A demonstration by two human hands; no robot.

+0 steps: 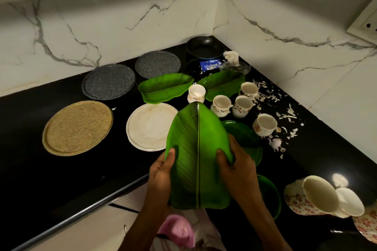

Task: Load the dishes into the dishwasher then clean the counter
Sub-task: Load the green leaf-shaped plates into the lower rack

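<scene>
1. Hands grip a green leaf-shaped plate (pixel 197 155) above the black counter (pixel 40 169): the left hand (pixel 161 173) clasps its left edge, thumb on top, and the right hand (pixel 236 167) clasps its right edge, fingers curled behind.
2. Two more leaf plates (pixel 165 87) lie farther back, beside five small cups (pixel 221 105).
3. Round plates, grey (pixel 109 81), tan (pixel 77 127) and white (pixel 151 126), sit to the left.
4. White scraps (pixel 285 116), possibly shavings, litter the counter's right side.
5. A black pan (pixel 205 48) sits in the corner.
</scene>
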